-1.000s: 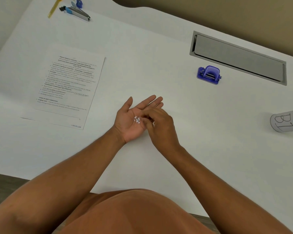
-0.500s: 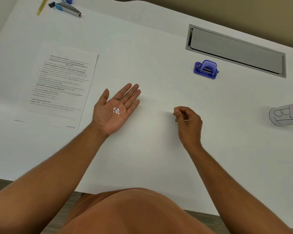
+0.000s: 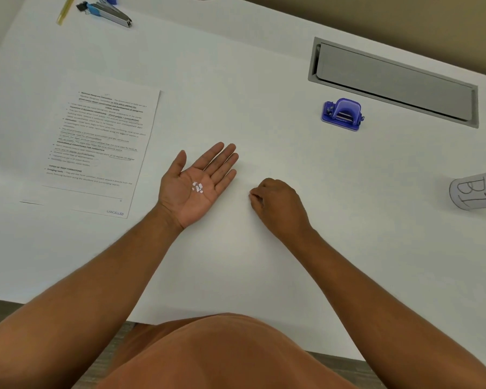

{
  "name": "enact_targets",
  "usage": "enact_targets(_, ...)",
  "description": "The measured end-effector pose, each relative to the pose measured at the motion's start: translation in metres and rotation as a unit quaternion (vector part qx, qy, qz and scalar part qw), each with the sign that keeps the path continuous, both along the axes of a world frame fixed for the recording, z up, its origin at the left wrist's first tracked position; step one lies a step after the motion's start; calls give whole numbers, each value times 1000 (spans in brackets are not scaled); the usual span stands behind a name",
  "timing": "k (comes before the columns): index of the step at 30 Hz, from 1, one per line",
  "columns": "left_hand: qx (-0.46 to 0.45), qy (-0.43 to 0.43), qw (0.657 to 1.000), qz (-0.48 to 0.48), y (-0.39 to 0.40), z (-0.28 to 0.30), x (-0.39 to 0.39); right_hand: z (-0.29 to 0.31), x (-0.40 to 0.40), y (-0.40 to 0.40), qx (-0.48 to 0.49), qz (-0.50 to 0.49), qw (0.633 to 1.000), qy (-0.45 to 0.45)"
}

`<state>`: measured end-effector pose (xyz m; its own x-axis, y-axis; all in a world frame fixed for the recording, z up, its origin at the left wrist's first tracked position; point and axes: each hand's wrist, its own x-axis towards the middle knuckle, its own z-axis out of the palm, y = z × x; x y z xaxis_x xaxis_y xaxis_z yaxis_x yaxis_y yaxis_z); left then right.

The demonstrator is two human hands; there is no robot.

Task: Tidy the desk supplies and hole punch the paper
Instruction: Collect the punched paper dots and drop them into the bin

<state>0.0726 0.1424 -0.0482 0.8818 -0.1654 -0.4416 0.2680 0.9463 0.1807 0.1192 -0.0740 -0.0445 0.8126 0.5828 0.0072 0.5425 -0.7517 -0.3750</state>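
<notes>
My left hand (image 3: 192, 189) rests palm up on the white desk (image 3: 236, 80), fingers spread flat, with several small white paper dots (image 3: 197, 187) lying in the palm. My right hand (image 3: 278, 203) is just to its right, knuckles up, fingertips pinched together against the desk surface; whether a dot sits between them is hidden. The printed paper sheet (image 3: 96, 147) lies flat to the left of my left hand. The purple hole punch (image 3: 342, 115) stands beyond my right hand, apart from both hands.
A blue and silver stapler (image 3: 110, 14) and a yellow pen (image 3: 65, 9) lie at the far left corner. A grey cable hatch (image 3: 393, 80) is set into the desk behind the punch. A white container marked "BT" (image 3: 474, 192) lies at the right edge.
My right hand left the left palm, swung out to the right, and now pinches at the desk closer to the left hand. The left hand stays open with the dots.
</notes>
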Motion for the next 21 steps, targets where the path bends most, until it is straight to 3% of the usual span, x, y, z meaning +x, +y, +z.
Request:
enact_targets(10,-4,-3,1000,-9,-10,-1,0,-14,-12,5,-64,-11,992,-108)
enact_targets(16,-17,-1,1000,-17,-18,1,1,10,-30,19,43,-43,998,-31)
enact_targets(21,-15,-1,999,-32,-33,10,1,47,-44,46,123,-26,992,-18)
